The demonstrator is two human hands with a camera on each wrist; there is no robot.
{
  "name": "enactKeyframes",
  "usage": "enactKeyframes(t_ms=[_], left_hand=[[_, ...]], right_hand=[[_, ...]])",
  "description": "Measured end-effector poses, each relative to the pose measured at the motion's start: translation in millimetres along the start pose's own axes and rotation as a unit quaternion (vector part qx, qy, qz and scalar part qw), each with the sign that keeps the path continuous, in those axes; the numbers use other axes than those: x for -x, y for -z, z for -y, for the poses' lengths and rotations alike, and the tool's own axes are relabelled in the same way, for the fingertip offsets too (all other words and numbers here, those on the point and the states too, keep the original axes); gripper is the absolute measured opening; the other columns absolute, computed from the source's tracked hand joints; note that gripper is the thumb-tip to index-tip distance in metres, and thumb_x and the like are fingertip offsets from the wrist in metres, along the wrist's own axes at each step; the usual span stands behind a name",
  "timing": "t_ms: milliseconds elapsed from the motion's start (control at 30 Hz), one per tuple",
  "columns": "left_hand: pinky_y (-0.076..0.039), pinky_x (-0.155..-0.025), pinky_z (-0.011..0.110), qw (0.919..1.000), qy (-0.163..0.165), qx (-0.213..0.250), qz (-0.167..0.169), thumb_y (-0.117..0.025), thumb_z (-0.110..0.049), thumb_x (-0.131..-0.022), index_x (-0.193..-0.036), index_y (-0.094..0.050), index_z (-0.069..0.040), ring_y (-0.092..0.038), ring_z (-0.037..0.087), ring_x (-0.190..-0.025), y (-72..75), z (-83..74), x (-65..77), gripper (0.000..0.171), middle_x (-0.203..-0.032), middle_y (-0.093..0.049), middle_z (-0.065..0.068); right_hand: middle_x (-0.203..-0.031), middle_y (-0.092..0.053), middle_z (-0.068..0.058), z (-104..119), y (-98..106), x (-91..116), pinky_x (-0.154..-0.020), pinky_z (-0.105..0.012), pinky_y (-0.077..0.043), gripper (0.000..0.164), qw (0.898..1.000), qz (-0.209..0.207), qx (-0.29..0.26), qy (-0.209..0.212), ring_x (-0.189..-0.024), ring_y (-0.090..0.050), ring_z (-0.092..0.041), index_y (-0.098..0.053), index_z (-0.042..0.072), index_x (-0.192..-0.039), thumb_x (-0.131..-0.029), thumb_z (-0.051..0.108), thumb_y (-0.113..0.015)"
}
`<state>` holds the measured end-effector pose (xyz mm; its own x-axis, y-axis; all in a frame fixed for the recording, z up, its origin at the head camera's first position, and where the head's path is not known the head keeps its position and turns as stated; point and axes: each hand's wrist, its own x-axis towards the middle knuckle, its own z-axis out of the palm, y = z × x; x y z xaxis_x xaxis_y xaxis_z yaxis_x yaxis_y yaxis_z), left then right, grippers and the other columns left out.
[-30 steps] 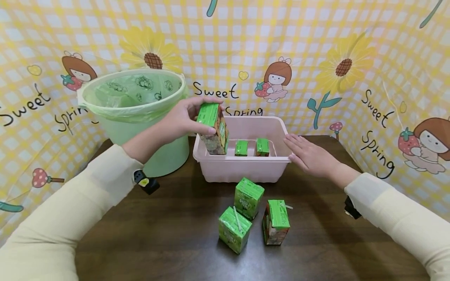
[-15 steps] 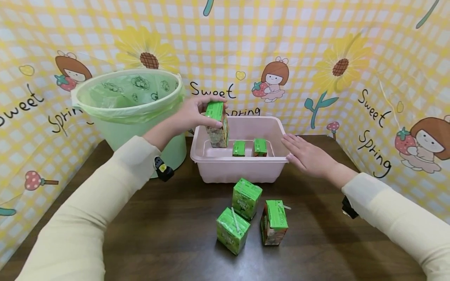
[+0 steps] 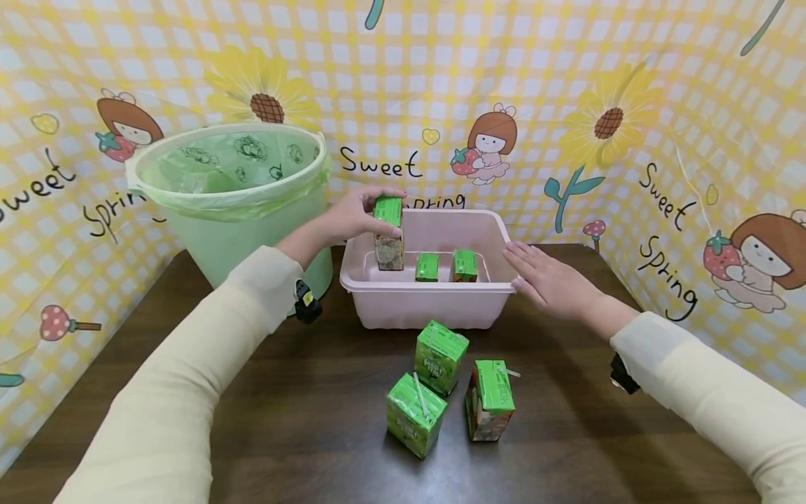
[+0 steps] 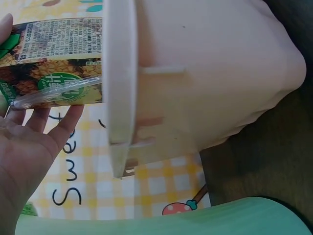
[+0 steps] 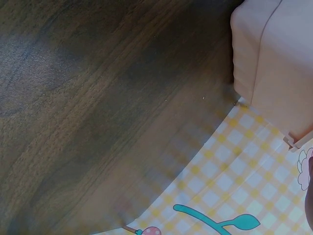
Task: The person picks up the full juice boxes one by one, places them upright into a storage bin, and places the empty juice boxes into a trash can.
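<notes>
My left hand (image 3: 362,213) grips a juice box (image 3: 389,245) near its green top, holding it upright inside the left part of a pink plastic basin (image 3: 434,308). In the left wrist view the juice box (image 4: 54,61) shows printed text, a fruit picture and a straw in clear wrap; its lower part is hidden behind the basin's rim (image 4: 120,88). Two green-topped juice boxes, one in the middle (image 3: 427,267) and one to its right (image 3: 465,264), stand in the basin. With fingers straight, my right hand (image 3: 548,280) rests against the basin's right rim.
In front of the basin, three juice boxes stand on the dark wooden table (image 3: 302,420): a rear green one (image 3: 441,357), a front green one (image 3: 415,416) and a brown-sided one (image 3: 491,402). A green lined bin (image 3: 252,238) stands left, by the checked cloth backdrop (image 3: 390,84).
My left hand has carried the juice box right and lowered it into the basin, from tilted to upright. The right hand stays at the rim.
</notes>
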<state>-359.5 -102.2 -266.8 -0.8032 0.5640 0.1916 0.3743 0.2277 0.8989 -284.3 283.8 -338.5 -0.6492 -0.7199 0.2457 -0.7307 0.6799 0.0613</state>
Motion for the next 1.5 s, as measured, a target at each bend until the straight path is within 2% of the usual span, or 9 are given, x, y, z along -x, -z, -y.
enactKeyframes(t_ms=[167,333,467,667,833,967,1233,1500], left_hand=[[-0.052,-0.072,0.032,0.999,0.025,-0.036,0.0,-0.083,-0.011,-0.077,-0.136,-0.056,-0.013,-0.054,0.025,-0.088,-1.2,6.8,-1.6,0.065,-0.107,-0.057,0.015],[-0.052,-0.074,0.034,0.9972,0.041,-0.062,0.008,-0.086,-0.016,-0.074,-0.136,-0.056,-0.012,-0.056,0.026,-0.089,-2.6,12.8,-3.9,0.069,-0.108,-0.059,0.013],[-0.051,-0.076,0.035,0.9954,0.037,-0.086,0.021,-0.088,-0.017,-0.072,-0.133,-0.059,-0.014,-0.056,0.025,-0.092,-3.4,16.1,-6.1,0.068,-0.119,-0.06,0.008],[-0.046,-0.086,0.036,0.9864,0.035,-0.15,0.057,-0.088,-0.023,-0.072,-0.135,-0.058,-0.013,-0.051,0.02,-0.106,-6.7,19.8,-8.8,0.07,-0.138,-0.052,0.001],[-0.043,-0.094,0.035,0.9777,0.045,-0.195,0.064,-0.089,-0.03,-0.07,-0.134,-0.059,-0.014,-0.05,0.017,-0.116,-11.3,23.8,-10.2,0.073,-0.135,-0.056,0.001],[-0.043,-0.096,0.034,0.9756,0.054,-0.203,0.065,-0.09,-0.028,-0.068,-0.132,-0.06,-0.015,-0.051,0.019,-0.118,-14.2,27.5,-11.9,0.072,-0.134,-0.058,0.003],[-0.039,-0.103,0.037,0.9726,0.035,-0.213,0.085,-0.089,-0.02,-0.07,-0.131,-0.059,-0.006,-0.05,0.022,-0.123,-17.5,32.6,-14.6,0.069,-0.133,-0.058,0.01],[-0.038,-0.105,0.037,0.9636,0.035,-0.245,0.102,-0.089,-0.019,-0.07,-0.132,-0.059,-0.003,-0.05,0.025,-0.125,-23.4,31.1,-16.5,0.07,-0.133,-0.058,0.011]], right_hand=[[-0.151,-0.031,-0.028,-0.6,-0.8,-0.4,-0.116,-0.046,-0.016,0.054,1.0,-0.002,0.002,0.003,-0.14,-0.026,-0.041,-0.034,-0.011,-0.145,-0.104,0.023,-0.043],[-0.151,-0.031,-0.028,-0.5,-0.3,-0.5,-0.116,-0.046,-0.017,0.054,1.0,-0.002,0.001,0.001,-0.141,-0.025,-0.04,-0.034,-0.011,-0.144,-0.104,0.023,-0.043],[-0.151,-0.031,-0.028,0.2,0.8,-0.6,-0.115,-0.047,-0.018,0.053,1.0,-0.001,0.002,0.0,-0.141,-0.025,-0.04,-0.034,-0.011,-0.144,-0.104,0.023,-0.043],[-0.151,-0.03,-0.028,0.2,1.3,-0.4,-0.116,-0.046,-0.017,0.054,1.0,0.005,0.002,-0.002,-0.142,-0.023,-0.038,-0.033,-0.01,-0.145,-0.104,0.023,-0.042],[-0.151,-0.031,-0.028,-0.5,0.4,-0.6,-0.116,-0.046,-0.016,0.054,1.0,0.0,0.004,0.001,-0.142,-0.023,-0.038,-0.033,-0.01,-0.145,-0.104,0.023,-0.043],[-0.15,-0.032,-0.028,-0.1,0.6,-0.3,-0.116,-0.044,-0.015,0.053,1.0,-0.003,0.005,0.004,-0.142,-0.024,-0.038,-0.034,-0.011,-0.144,-0.104,0.023,-0.043],[-0.151,-0.031,-0.027,0.0,1.1,0.1,-0.116,-0.044,-0.016,0.054,1.0,-0.003,0.0,0.001,-0.142,-0.023,-0.038,-0.034,-0.01,-0.145,-0.104,0.024,-0.042],[-0.151,-0.031,-0.027,0.4,1.4,0.0,-0.116,-0.045,-0.017,0.054,1.0,-0.001,0.003,0.001,-0.14,-0.027,-0.04,-0.034,-0.01,-0.144,-0.104,0.023,-0.044]])
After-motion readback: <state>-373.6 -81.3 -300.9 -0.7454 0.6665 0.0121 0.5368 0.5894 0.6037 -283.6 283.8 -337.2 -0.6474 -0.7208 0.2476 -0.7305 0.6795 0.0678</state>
